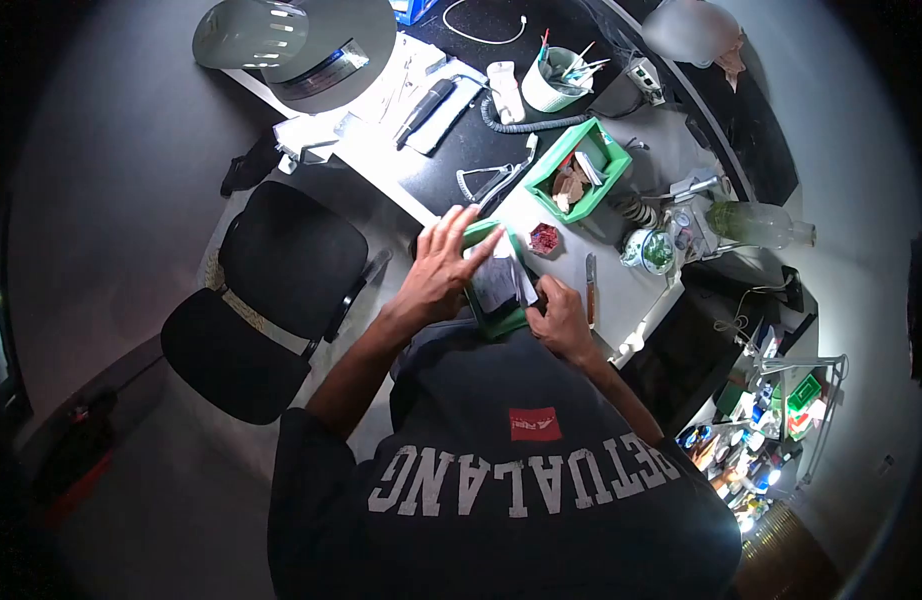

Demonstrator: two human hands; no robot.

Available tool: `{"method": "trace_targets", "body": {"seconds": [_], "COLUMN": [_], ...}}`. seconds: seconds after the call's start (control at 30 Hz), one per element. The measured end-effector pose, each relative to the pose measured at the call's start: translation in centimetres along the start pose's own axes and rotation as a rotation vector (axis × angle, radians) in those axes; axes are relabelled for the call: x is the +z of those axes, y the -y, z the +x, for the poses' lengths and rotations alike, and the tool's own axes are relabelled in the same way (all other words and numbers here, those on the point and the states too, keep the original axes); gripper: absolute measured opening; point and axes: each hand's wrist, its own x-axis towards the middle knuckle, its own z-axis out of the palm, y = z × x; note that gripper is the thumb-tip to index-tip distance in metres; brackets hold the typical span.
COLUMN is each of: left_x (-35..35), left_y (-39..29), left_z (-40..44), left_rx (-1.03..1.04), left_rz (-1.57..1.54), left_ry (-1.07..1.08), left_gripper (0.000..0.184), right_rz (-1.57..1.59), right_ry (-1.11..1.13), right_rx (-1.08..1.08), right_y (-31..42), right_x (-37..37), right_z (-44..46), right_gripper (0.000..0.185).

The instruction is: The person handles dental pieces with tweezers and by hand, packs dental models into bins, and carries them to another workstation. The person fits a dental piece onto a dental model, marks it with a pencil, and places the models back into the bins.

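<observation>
A green tray [503, 322] sits at the desk's near edge, close to my body, with white papers or packets [496, 280] inside it. My left hand [444, 268] lies over the tray's left and far side, its fingers spread. At the tray's right side my right hand [556, 317] has its fingers closed by the edge of a white paper; what exactly they pinch is too small to tell. Just beyond, a small dish of red pieces [543, 238] stands on the desk.
Farther off are a green box [619, 158] holding packets, a pen cup [551, 88] and a large lamp [326, 50]. A knife-like tool [591, 285], a jar [648, 250] and a bottle [761, 224] are on the right. A black chair [291, 265] stands left.
</observation>
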Motion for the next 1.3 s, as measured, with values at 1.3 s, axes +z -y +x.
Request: {"method": "trace_targets", "body": {"seconds": [1.3], "left_x": [5.1], "left_y": [-1.2], "left_z": [2.9], "left_rx": [-0.216], "left_rz": [-0.186], "left_ry": [-0.339], "left_gripper": [0.028], "right_rz": [0.125], "right_ry": [-0.062], "right_rx": [0.106], "right_y": [-0.8], "right_x": [3.8], "right_z": [2.0], "right_gripper": [0.029]}}
